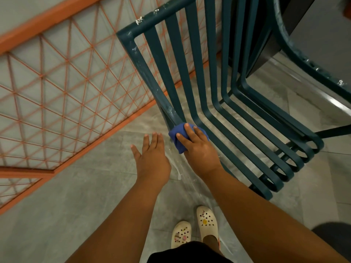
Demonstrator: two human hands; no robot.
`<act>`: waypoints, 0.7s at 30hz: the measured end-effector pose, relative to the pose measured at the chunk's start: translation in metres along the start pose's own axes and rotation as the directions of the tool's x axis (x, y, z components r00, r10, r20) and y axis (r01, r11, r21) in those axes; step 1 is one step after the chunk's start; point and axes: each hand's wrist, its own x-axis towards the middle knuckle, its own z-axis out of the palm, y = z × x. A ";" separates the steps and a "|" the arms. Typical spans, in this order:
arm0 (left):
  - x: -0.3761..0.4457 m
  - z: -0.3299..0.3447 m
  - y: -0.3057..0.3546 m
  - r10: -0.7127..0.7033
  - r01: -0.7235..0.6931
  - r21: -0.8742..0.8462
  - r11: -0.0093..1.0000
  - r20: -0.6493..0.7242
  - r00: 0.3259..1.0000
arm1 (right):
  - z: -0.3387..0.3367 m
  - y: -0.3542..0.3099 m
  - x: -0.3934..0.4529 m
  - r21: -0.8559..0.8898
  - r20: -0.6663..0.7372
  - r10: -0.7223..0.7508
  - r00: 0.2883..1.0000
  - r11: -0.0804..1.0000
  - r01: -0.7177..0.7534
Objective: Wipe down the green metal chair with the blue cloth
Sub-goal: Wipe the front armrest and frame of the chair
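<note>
Green metal chair (191, 59) fills the upper right of my view, its slatted back rising toward the camera and its slatted seat curving away to the right, standing on the grey tiled floor (79, 196) beside an orange lattice railing (62, 78). White flecks and smears show along the top rail and down the left upright of the frame, so I judge the wiping is under way but far from finished: the work is at the foot of that left upright, where back meets seat, and the slats look untouched by the cloth at this moment.

My right hand (197, 149) sits on the blue cloth (178, 137), which is bunched into a pad and pressed against the frame at that lower corner. Its fingers (187, 130) are curled over the top of the cloth, gripping it against the metal. My left hand (152, 156) hangs just beside it over the floor, fingers straight and together, thumb spread, holding and touching nothing.

Next, I reckon, the cloth needs to be drawn along the upright toward the flecked top rail with steady pressure, and the free hand could steady the chair back so it doesn't shift.
</note>
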 end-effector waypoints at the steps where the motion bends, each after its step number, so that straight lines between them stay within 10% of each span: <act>1: 0.000 -0.001 -0.001 -0.001 0.001 -0.003 1.000 -0.002 1.000 | -0.003 -0.004 0.005 0.036 -0.014 0.039 0.999 0.999 -0.038; 13: 0.009 -0.004 0.008 0.051 -0.052 -0.154 0.987 -0.008 0.999 | -0.001 0.005 0.001 0.024 0.028 -0.075 0.997 0.997 0.074; 21: 0.022 -0.014 0.022 0.136 -0.146 -0.338 0.930 -0.053 0.989 | -0.019 -0.002 0.011 0.303 -0.049 0.249 0.967 0.926 -0.223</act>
